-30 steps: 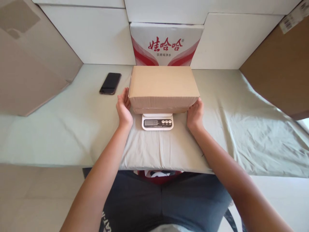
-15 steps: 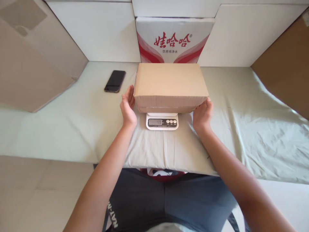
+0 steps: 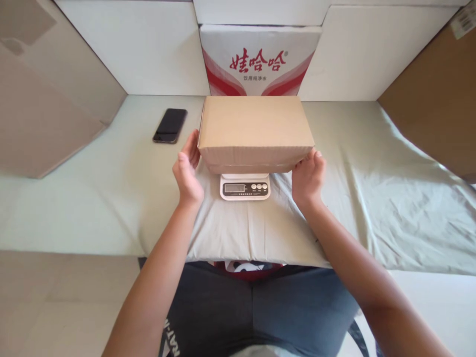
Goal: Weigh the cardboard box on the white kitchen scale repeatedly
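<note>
A brown cardboard box (image 3: 255,121) rests on a small white kitchen scale (image 3: 244,194), hiding its platform. The scale's front shows a grey display and three round buttons; I cannot read the digits. My left hand (image 3: 188,168) is open beside the box's left side, fingers stretched along it and thumb held apart. At the lower right corner of the box is my right hand (image 3: 309,176), open, with its thumb raised and some fingers partly hidden by the box. Neither hand is wrapped round the box.
A black phone (image 3: 170,125) lies on the pale green cloth (image 3: 111,198) to the left. Behind the box stands a white and red printed carton (image 3: 260,59) against white panels. Large brown cartons flank the left (image 3: 55,99) and right (image 3: 435,99).
My left hand has drawn slightly away from the box's side, and the right hand has loosened at its corner. The box stays on the scale. The whole view has shifted a little.
</note>
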`<state>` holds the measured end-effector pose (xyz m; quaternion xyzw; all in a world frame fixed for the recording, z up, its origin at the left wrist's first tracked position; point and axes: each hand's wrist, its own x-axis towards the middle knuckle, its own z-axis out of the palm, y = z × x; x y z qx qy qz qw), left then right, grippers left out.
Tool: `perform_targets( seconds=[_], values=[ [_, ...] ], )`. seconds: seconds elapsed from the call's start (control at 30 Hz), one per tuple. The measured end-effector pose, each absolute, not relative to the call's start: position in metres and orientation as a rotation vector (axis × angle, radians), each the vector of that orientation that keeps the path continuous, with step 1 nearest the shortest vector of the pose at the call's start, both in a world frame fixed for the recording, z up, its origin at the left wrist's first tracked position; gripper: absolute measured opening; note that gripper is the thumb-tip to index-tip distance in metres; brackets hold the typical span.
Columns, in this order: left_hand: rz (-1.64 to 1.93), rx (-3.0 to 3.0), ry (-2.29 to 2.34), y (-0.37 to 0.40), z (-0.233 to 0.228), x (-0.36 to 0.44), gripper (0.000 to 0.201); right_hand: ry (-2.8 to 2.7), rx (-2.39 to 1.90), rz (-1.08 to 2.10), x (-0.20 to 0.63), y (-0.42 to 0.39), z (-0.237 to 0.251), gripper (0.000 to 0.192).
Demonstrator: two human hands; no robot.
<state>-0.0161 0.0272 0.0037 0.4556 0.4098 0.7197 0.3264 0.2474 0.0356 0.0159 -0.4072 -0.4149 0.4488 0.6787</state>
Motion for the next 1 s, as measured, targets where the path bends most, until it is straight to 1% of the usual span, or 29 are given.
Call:
perform_targets(
  seconds=[0.27, 0.5, 0.7, 0.9, 1.0],
  values=[
    [1.874, 1.135, 1.17, 0.027, 0.004, -0.01, 0.081, -0.918, -0.904, 0.998, 0.248, 0.032, 0.017, 0.052],
    [1.874, 1.13, 1.171, 0.026, 0.002, -0.011, 0.074, -0.973, -0.935, 0.983, 0.246, 0.029, 0.02, 0.053],
    [1.857, 1.163, 1.18, 0.025, 0.0, -0.01, 0.073, -0.961, -0.944, 1.011, 0.243, 0.028, 0.022, 0.053],
    [1.879, 1.162, 1.162, 0.024, 0.0, -0.006, 0.073, -1.003, -0.915, 0.993, 0.238, 0.025, 0.022, 0.043],
    [1.881, 1.179, 1.15, 0.025, -0.003, -0.003, 0.072, -1.036, -0.899, 0.991, 0.235, 0.021, 0.025, 0.043]
  ],
)
